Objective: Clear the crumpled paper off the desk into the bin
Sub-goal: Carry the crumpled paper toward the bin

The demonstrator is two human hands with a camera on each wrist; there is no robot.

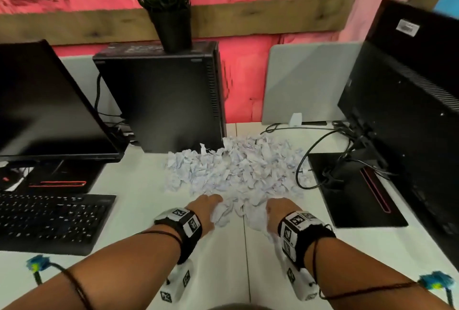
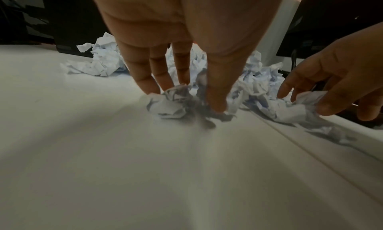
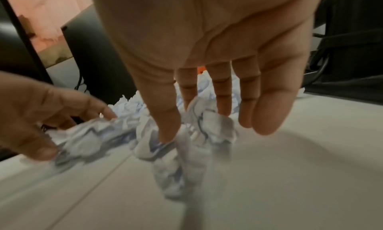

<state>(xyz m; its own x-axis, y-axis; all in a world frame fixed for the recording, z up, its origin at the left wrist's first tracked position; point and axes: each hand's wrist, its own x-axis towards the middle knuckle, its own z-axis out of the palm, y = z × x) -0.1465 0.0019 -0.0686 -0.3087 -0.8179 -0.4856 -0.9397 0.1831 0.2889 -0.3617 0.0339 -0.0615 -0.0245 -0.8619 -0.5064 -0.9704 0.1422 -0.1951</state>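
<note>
A wide heap of crumpled paper (image 1: 236, 168) lies mid-desk between the computers. Both hands are at its near edge. My left hand (image 1: 211, 204) curves over a few wads, and in the left wrist view its fingers (image 2: 145, 81) and thumb pinch a paper ball (image 2: 167, 104) against the desk (image 2: 103, 151). My right hand (image 1: 273, 208) does the same a little to the right. In its wrist view the thumb and fingers (image 3: 223, 95) close round a wad (image 3: 213, 128), and more blurred paper (image 3: 174, 176) trails nearer me. No bin is in view.
A black computer tower (image 1: 164, 101) with a potted plant (image 1: 169, 24) stands behind the heap. A monitor (image 1: 49, 101) and keyboard (image 1: 49, 220) are on the left. At right are a second monitor (image 1: 409, 111), its base (image 1: 347, 190) and cables (image 1: 310, 155).
</note>
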